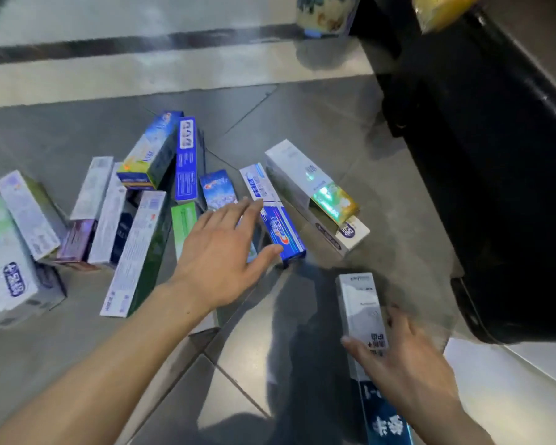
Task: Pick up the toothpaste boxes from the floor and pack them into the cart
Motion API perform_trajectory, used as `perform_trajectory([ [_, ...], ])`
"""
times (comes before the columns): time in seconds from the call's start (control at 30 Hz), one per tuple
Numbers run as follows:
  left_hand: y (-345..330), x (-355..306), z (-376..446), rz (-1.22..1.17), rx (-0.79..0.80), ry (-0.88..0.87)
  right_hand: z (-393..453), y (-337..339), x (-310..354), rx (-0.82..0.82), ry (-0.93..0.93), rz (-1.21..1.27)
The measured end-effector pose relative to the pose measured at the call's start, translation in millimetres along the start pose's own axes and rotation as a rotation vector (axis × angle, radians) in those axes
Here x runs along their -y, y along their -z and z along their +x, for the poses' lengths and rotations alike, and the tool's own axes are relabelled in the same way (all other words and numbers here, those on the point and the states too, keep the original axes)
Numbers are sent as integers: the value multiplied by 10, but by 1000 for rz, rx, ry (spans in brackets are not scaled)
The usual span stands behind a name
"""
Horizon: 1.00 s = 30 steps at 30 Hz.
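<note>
Low right, my right hand [402,358] pinches a white box [361,308] by its long sides. My left hand [225,248] reaches, fingers spread, for the blue box [281,234]. Boxes look light, stiff, smooth; middle grip seems best.

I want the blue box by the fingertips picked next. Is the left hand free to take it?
Probably yes: the left hand hovers open beside the blue box, whose top is uncovered.

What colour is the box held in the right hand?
The box in the right hand is white at its far end and dark blue nearer, seen in the head view.
</note>
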<state>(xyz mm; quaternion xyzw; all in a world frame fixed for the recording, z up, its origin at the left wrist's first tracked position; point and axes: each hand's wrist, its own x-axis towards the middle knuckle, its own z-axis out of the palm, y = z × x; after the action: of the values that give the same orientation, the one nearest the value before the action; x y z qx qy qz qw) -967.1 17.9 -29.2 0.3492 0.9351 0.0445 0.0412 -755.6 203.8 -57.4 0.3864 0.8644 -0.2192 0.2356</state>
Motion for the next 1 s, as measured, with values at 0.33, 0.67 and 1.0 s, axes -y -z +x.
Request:
perform_trajectory([
  [0.33,-35,-46,-12,-39,48,85,-88,-83,3,-6,-18,127],
  [0.67,-48,-560,352,-325,28,254,-99,481,-10,-98,167,839],
  [1.0,-402,-1224,1427,-1057,-17,931,-80,674,-220,-113,114,1019],
])
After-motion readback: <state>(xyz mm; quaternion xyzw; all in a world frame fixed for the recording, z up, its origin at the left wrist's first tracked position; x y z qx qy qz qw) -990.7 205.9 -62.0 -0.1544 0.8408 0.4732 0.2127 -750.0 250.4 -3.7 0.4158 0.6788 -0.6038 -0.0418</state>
